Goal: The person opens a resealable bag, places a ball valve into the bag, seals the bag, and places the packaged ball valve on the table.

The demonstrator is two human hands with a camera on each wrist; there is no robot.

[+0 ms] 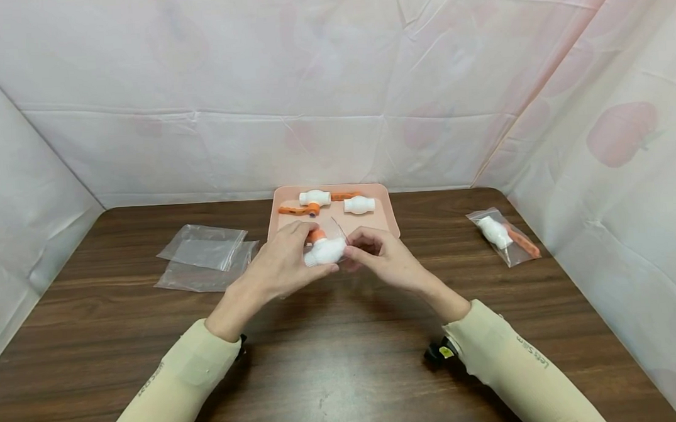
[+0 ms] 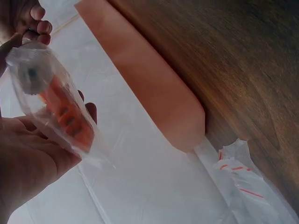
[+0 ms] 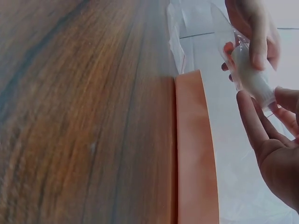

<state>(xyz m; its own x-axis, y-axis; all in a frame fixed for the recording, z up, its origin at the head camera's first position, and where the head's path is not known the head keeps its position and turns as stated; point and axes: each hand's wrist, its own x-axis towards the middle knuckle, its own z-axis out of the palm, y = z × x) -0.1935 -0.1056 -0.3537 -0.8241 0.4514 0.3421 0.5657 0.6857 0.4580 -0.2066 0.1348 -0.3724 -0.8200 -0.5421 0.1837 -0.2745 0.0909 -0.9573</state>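
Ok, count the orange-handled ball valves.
4: left ball valve and right ball valve on the pink tray, held ball valve bagged between left grip and right grip, far-right ball valve bagged. The grips may hide more.

The head view is looking forward and down across the wooden table (image 1: 334, 375); both wrist views are closely sharing the bagged ball valve (image 2: 65, 109).

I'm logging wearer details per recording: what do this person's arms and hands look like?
The left hand and right hand are ungloved. The left sleeve and right sleeve are pale yellow-beige, each with small dark lettering. A black device shows beneath each sleeve, the right one with a yellow-green patch.
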